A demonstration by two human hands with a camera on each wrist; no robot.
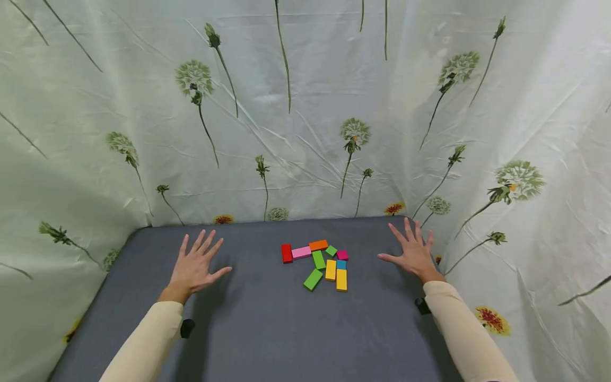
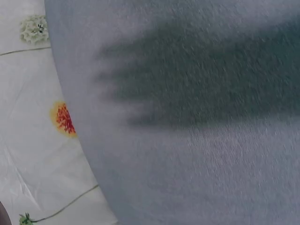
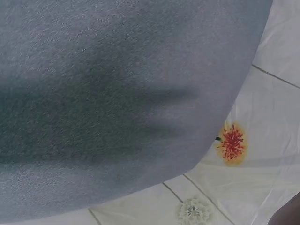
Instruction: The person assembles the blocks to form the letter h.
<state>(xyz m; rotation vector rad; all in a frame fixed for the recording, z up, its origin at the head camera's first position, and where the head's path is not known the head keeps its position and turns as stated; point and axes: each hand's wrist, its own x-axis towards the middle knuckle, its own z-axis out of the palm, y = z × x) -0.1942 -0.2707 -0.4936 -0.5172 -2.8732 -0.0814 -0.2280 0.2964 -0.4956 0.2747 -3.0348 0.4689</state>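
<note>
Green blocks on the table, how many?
3. One small green block at the cluster's far side by the orange block, one mid-cluster, one nearest the person. None appear hidden.

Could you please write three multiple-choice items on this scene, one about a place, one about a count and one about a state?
1. Where do the coloured blocks lie?
A. Between the two hands
B. Under the left hand
C. Off the table

2. How many yellow blocks are there?
A. None
B. Two
C. Five

3. How are the hands?
A. Both open, fingers spread
B. Both gripping blocks
C. Both curled into fists

Answers: 1 A, the cluster sits mid-table between the left hand and the right hand. 2 B, two yellow ones lie side by side. 3 A, the fingers are straight and hold nothing.
</note>
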